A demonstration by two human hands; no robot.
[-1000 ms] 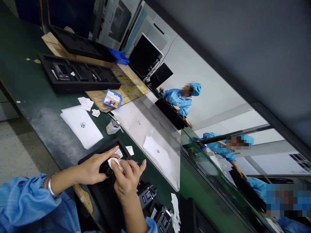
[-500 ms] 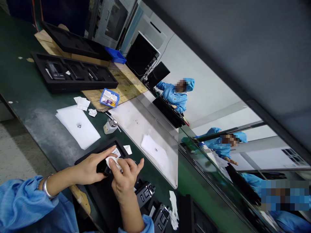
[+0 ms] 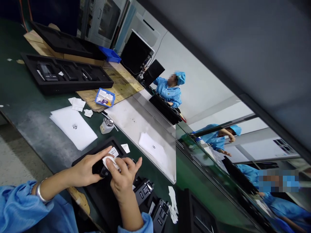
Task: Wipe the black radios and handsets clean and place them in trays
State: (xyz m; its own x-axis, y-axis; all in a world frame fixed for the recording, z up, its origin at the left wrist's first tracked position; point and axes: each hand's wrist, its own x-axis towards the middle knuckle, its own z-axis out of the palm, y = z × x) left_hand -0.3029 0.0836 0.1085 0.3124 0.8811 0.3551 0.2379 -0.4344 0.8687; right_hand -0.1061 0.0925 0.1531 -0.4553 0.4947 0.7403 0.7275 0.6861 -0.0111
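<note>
The small black part (image 3: 98, 168) is held just above the near black tray (image 3: 80, 159), at the near edge of the worktop (image 3: 31, 106). The left hand (image 3: 84, 167) is closed around the part, with the index finger extended along its top. The right hand (image 3: 122, 180) pinches a white wipe (image 3: 108, 161) between thumb and forefinger and presses it onto the part; the other fingers are spread. The part's form is mostly hidden by both hands; it appears to be a small housing. Just beside the right hand, two black modules (image 3: 143, 191) lie in the tray. Beyond the tray stand a small capped bottle (image 3: 106, 125), a stack of white sheets (image 3: 73, 127) and a blue bin (image 3: 105, 98). A long black tray (image 3: 65, 74) lies well apart, farther back.
</note>
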